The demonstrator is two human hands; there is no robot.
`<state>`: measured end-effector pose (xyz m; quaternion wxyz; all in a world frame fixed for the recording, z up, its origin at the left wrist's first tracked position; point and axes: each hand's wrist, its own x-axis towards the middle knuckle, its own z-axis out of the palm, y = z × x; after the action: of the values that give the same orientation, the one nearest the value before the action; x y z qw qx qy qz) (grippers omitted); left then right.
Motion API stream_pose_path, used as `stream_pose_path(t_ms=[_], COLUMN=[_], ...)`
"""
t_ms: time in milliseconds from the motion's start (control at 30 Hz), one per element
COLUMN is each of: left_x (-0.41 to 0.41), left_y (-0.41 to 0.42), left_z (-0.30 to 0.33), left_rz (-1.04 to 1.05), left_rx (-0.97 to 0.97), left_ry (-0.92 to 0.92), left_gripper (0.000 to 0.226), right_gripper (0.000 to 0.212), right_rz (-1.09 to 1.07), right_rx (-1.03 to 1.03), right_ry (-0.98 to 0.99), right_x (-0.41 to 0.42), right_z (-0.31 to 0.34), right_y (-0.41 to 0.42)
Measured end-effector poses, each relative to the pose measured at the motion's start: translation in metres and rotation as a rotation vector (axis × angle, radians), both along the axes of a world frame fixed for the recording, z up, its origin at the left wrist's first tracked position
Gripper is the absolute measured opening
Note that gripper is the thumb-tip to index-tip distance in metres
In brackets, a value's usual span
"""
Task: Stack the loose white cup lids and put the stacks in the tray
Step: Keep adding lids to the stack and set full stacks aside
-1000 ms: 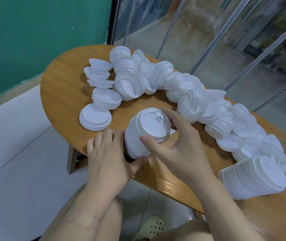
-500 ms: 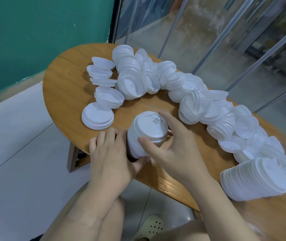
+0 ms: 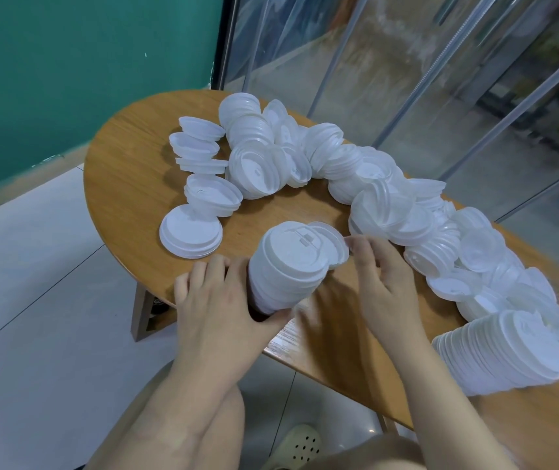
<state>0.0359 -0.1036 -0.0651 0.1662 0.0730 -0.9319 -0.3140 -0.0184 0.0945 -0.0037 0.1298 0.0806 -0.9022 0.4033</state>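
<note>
A tall stack of white cup lids (image 3: 288, 266) stands tilted at the table's near edge. My left hand (image 3: 217, 300) grips its left side, thumb curled under the base. My right hand (image 3: 383, 286) is just right of the stack, fingers loosely bent, fingertips touching the rim of a single lid (image 3: 334, 245) that leans against the stack's top. Loose lids (image 3: 390, 205) lie in a long heap across the table's far side. A long finished stack (image 3: 502, 351) lies on its side at the right. No tray is in view.
The wooden oval table (image 3: 129, 184) has a short flat stack (image 3: 190, 235) and a few upturned lids (image 3: 200, 137) at its left. Glass panels (image 3: 407, 62) stand close behind the table, a green wall (image 3: 67, 62) to the left. My foot in a clog (image 3: 300, 442) is below.
My right hand has come off the stack's top and shifted right to a lid beside it. My left hand keeps its hold on the stack, which now leans a little.
</note>
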Motion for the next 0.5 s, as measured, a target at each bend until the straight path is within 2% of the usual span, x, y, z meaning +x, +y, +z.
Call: stream_pose_path(t_ms=[67, 133, 267, 400, 500], left_x=[0.0, 0.0, 0.001, 0.001, 0.001], left_y=[0.0, 0.0, 0.0, 0.0, 0.0], left_z=[0.0, 0.0, 0.0, 0.0, 0.0], left_rz=[0.003, 0.006, 0.005, -0.001, 0.0], left_rx=[-0.006, -0.007, -0.011, -0.011, -0.013], left_ry=[0.0, 0.002, 0.017, 0.012, 0.006], left_gripper=[0.071, 0.071, 0.07, 0.07, 0.071], right_gripper=[0.015, 0.012, 0.016, 0.036, 0.034], right_rz=[-0.007, 0.037, 0.129, 0.189, 0.225], right_rx=[0.124, 0.249, 0.454, 0.539, 0.569], right_ry=[0.037, 0.075, 0.15, 0.185, 0.224], right_x=[-0.015, -0.027, -0.04, -0.035, -0.033], right_z=[-0.008, -0.017, -0.03, -0.024, -0.026], right_y=[0.012, 0.02, 0.026, 0.02, 0.017])
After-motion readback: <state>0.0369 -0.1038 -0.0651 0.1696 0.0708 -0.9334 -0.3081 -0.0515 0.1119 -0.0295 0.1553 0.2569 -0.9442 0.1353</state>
